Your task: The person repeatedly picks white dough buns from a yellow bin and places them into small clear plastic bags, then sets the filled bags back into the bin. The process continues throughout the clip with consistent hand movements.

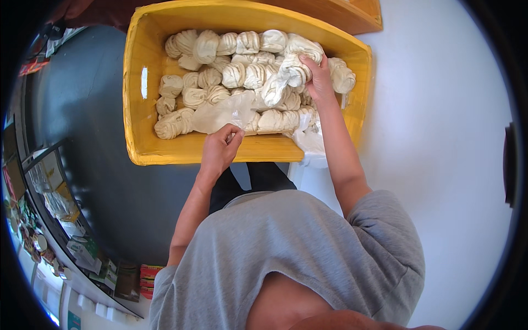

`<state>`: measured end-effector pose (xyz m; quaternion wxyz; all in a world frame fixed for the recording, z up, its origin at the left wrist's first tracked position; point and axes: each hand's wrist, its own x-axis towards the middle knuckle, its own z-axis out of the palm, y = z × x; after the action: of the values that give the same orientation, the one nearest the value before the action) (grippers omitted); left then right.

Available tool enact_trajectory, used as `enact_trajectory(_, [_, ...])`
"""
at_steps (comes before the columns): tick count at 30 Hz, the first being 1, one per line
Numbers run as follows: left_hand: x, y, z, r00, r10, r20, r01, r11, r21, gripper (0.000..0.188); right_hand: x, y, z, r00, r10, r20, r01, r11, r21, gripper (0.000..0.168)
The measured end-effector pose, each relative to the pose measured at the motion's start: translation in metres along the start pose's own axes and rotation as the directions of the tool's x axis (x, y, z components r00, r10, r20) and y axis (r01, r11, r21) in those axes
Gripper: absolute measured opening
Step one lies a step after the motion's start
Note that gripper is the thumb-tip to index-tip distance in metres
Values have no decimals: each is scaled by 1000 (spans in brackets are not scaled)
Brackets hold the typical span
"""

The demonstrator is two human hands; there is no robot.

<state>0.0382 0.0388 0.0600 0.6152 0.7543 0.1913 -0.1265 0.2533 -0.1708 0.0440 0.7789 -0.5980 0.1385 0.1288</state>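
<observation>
Pale twisted steamed rolls [233,75] lie in loose rows inside a deep yellow bin [218,153] in front of me. My right hand [318,78] grips a cluster of these rolls [298,68] above the pile, its thumb on top and its other fingers largely hidden behind them. Over the near side of the bin, my left hand [222,148] pinches the edge of a clear plastic bag [225,111]. That bag spreads across part of the rolls, and its opening is hard to make out.
Another thin plastic bag [311,144] hangs over the near right rim, under my right forearm. A wooden box [350,14] stands behind the bin. A white wall [433,123] rises at right. Shelves with packaged goods [82,247] line the left, beyond the dark floor [95,123].
</observation>
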Motion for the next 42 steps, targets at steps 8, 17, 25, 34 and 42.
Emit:
enact_trajectory(8, [-3,33,75,999,24,26,-17,977,-213,17,-32,-30,-130,930,296,216,-366,716,594,37])
enact_trajectory(17, [-5,62,106,996,-34,-80,-11,867,-499,19,-100,21,-101,480,605,635,-787,617,7,39])
enact_trajectory(25, [-29,49,158,995,-75,65,98,853,-513,16,-104,82,-72,952,191,-241,-229,963,-144,51])
enact_trajectory(34, [-13,38,144,994,-87,-69,20,753,-658,30,-113,14,-92,957,247,149,-79,722,-687,80])
enact_trajectory(42, [-11,23,122,994,-105,1,76,710,-700,27,-55,18,-61,750,-621,229,326,47,-944,48])
